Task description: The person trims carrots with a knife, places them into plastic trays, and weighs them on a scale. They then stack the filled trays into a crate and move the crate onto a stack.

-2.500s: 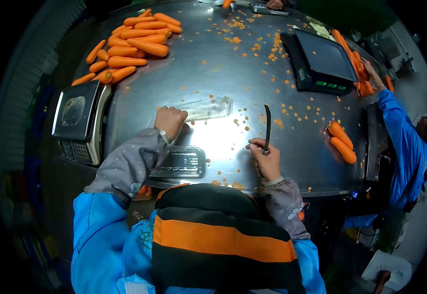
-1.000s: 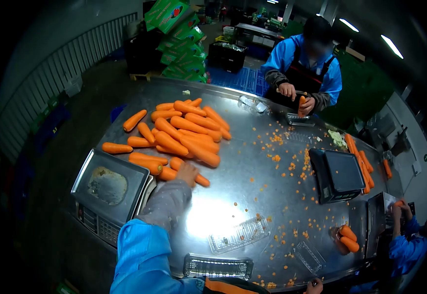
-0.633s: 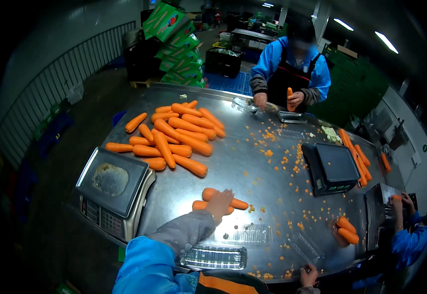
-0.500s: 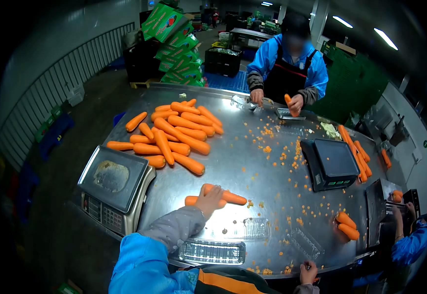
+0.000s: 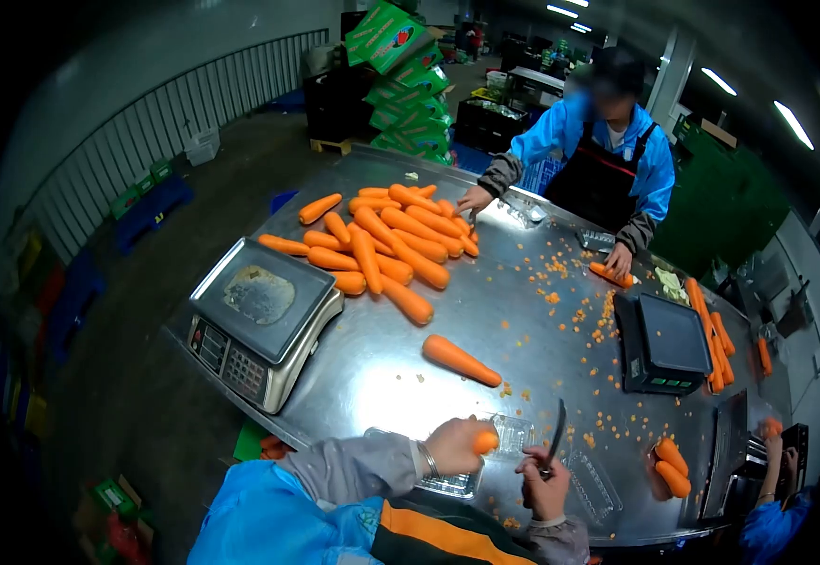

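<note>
My left hand (image 5: pixel 454 446) is wrapped round a carrot (image 5: pixel 486 442), whose orange end shows past the fingers; the rest is hidden. Close by on the right, my right hand (image 5: pixel 545 487) grips a knife (image 5: pixel 557 435) by its handle, the dark curved blade pointing up. Beneath my left hand and sleeve lies a clear plastic tray (image 5: pixel 460 484), partly covered. A second clear tray (image 5: pixel 511 434) lies just behind the two hands. Farther up the metal table, a single carrot (image 5: pixel 462 360) lies by itself.
A carrot pile (image 5: pixel 386 235) covers the table's far left, beside a scale (image 5: pixel 264 315). A black scale (image 5: pixel 664 344) stands right, near more carrots (image 5: pixel 672 468). Orange scraps (image 5: pixel 608 330) litter the table (image 5: pixel 372 367). Opposite, a co-worker (image 5: pixel 608 141) reaches to the pile and touches a carrot.
My left hand has lifted one of two carrots and drawn it towards me. My right hand has come up with the knife. The co-worker's hand has moved to the pile. The view has shifted.
</note>
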Tool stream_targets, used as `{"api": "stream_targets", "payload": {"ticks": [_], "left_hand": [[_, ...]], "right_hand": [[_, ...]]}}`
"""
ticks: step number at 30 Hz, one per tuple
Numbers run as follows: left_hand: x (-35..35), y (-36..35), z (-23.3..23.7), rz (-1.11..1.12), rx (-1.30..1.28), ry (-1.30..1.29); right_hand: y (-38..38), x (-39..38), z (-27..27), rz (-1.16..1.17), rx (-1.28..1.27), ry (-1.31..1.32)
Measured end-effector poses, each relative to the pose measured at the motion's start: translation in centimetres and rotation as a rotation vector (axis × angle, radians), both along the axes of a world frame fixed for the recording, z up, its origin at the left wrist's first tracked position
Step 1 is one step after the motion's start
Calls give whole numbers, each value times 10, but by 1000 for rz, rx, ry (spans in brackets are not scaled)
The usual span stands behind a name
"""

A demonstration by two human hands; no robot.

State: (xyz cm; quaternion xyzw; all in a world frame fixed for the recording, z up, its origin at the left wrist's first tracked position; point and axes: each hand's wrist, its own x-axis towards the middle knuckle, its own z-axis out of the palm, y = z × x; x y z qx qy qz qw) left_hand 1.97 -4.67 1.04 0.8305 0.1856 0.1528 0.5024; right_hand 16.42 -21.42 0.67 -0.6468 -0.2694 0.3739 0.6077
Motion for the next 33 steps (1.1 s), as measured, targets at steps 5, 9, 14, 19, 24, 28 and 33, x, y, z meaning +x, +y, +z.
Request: {"api": "stream_targets", "payload": {"ticks": [5, 9, 14, 19, 24, 28, 33], "left_hand": [[4, -27, -1, -64, -210, 120], [2, -14, -12, -238, -334, 268], [4, -21, -26, -291, -332, 345], [-2, -35, -22, -130, -30, 403], [-7, -36, -12, -10, -25, 244], [-4, -30, 5, 96, 168, 105], [1, -31, 12, 135, 258, 97]], "right_hand": [[23, -22, 27, 149, 15, 65], [22, -19, 23, 139, -67, 245], [16, -11, 15, 227, -42, 391], [9, -9, 3, 308, -47, 354], [7, -7, -1, 80, -154, 46], [7, -7, 14, -76, 259, -868], [4, -10, 8, 66, 127, -1030]]}}
